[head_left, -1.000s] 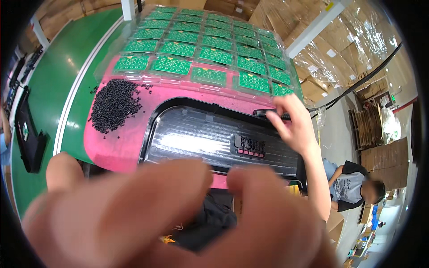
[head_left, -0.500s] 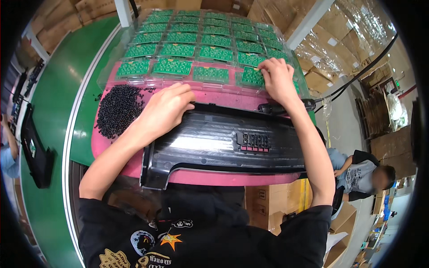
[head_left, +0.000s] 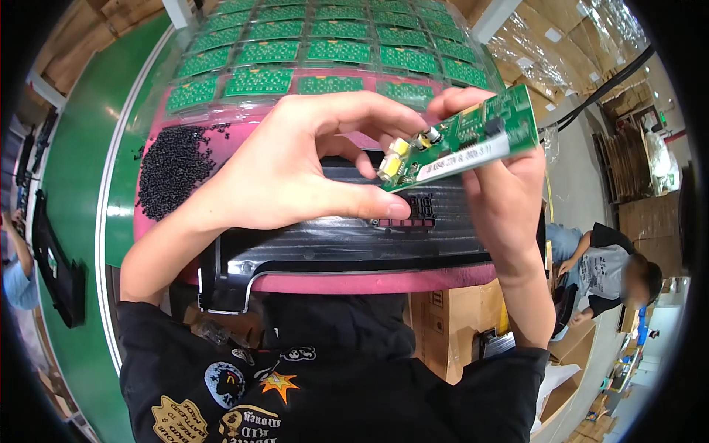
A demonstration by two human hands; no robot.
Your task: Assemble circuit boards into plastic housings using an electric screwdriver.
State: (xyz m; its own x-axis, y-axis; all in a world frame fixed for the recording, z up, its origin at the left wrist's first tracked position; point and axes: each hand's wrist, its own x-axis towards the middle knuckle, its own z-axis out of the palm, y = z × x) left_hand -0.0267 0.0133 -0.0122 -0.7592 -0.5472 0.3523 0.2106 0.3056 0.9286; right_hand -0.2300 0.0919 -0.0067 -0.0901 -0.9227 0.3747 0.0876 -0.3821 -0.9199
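A green circuit board (head_left: pixel 480 129) with white connectors and a white label strip is held tilted above the black plastic panel. My right hand (head_left: pixel 509 196) grips its right part, with fingers behind the upper edge. At the board's left end, my left hand (head_left: pixel 310 162) curves round the corner, thumb below and index finger by the connectors. Below both hands, the long black plastic panel (head_left: pixel 325 255) lies on a pink mat (head_left: pixel 384 283). A small window with black digit-shaped frames (head_left: pixel 421 210) shows in the panel, partly hidden by my left thumb.
Rows of green boards sit in a clear plastic tray (head_left: pixel 295 107) at the far side. Small black pellets (head_left: pixel 173 173) are heaped at the mat's left. Along the left runs a green belt (head_left: pixel 81 221) bearing another black panel (head_left: pixel 59 258). A person (head_left: pixel 602 273) sits at the right.
My right hand has lifted a circuit board from the tray and brought it over the panel. My left hand has moved right, from the panel's far edge to the board's left end.
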